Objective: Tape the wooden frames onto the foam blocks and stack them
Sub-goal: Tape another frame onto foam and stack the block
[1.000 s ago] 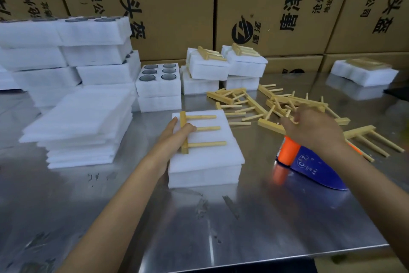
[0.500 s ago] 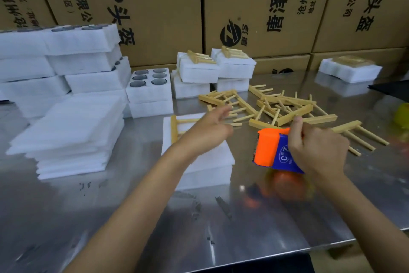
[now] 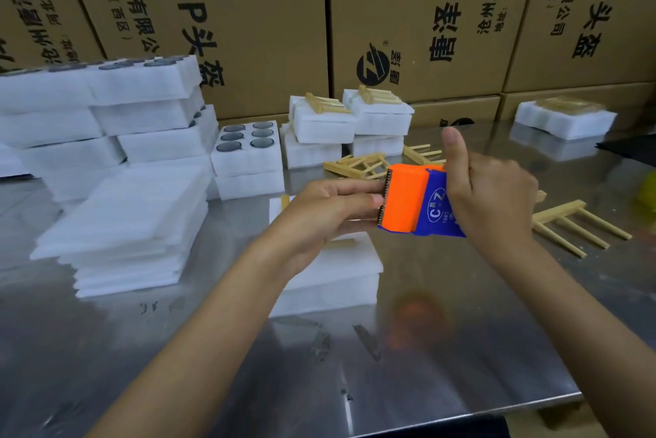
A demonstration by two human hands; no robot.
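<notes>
Gripping the dispenser (image 3: 419,203) in her right hand (image 3: 491,196), left hand (image 3: 330,212) pinching at its toothed edge above the foam block (image 3: 337,274), she'd best hold that light, soft foam by its sides.

right hand (image 3: 490,196) gripping tape dispenser (image 3: 415,201), left hand (image 3: 330,210) perhaps touching

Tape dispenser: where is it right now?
Head view, centre-right: the tape dispenser is held off the table in the right hand, left hand at its toothed edge, above the foam block.
</notes>
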